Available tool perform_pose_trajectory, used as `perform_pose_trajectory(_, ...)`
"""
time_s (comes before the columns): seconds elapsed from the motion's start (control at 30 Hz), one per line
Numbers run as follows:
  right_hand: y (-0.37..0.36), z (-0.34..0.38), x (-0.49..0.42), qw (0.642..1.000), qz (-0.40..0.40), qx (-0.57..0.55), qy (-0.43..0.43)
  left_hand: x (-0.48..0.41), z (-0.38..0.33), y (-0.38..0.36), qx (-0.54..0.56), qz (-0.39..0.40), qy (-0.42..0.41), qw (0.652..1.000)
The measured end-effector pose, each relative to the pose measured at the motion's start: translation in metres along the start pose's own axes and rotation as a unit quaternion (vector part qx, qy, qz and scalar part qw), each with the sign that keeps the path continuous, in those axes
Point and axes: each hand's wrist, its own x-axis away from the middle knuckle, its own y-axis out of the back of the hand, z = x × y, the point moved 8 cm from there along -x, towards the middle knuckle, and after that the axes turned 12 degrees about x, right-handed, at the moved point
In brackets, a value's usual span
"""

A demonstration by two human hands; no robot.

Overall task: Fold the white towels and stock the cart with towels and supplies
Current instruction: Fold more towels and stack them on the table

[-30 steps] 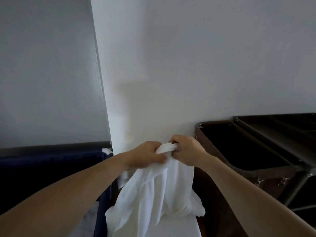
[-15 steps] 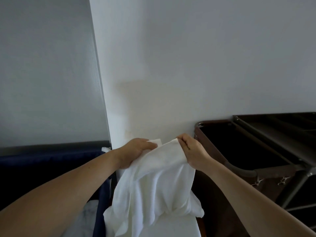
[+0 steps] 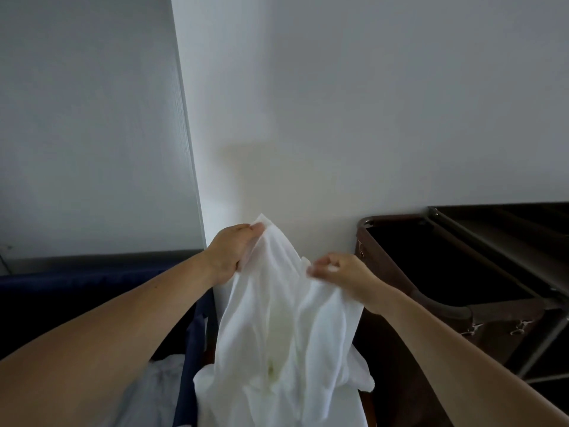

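White towel [image 3: 277, 318], crumpled, hanging lengthwise, upper edge raised

Left hand [image 3: 232, 252] raised, pinching; right hand [image 3: 341, 272] seemingly pinching.

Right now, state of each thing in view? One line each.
white towel: unfolded, hanging crumpled, held up by its top edge.
left hand: closed on a towel corner, raised higher.
right hand: pinching the towel edge, lower.
brown bin: open top, inside dark, contents not visible.
navy bin: open, white fabric inside.
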Motion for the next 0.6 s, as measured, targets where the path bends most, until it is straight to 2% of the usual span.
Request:
perform_pose_trajectory(0.07, -0.008, 0.003, 0.001, 0.987, 0.033, 0.159, 0.013, 0.008, 0.000, -0.002, 0.033, -0.024, 0.019, 0.999)
perform_pose_trajectory(0.1, -0.009, 0.004, 0.000, 0.980, 0.029, 0.194, 0.016, 0.007, 0.003, -0.001, 0.040, -0.031, 0.032, 0.998)
perform_pose_trajectory(0.23, -0.001, 0.011, -0.001, 0.993, -0.013, 0.113, 0.028, 0.001, 0.012, 0.002, 0.082, -0.029, 0.046, 0.995)
perform_pose_trajectory(0.3, 0.004, 0.018, 0.000, 0.996, -0.029, 0.072, 0.036, 0.002, 0.010, 0.000, 0.106, 0.016, 0.056, 0.993)
perform_pose_trajectory(0.4, 0.013, 0.020, 0.000, 0.996, -0.071, 0.049, 0.025, 0.003, 0.009, -0.004, 0.073, 0.096, 0.064, 0.991)
perform_pose_trajectory(0.47, 0.017, 0.021, 0.001, 0.995, -0.090, 0.037, 0.026, 0.002, 0.011, -0.006, 0.046, 0.119, 0.051, 0.990)
perform_pose_trajectory(0.6, 0.017, 0.023, 0.003, 0.994, -0.095, 0.026, 0.040, -0.002, 0.009, 0.001, 0.033, 0.015, 0.015, 0.999)
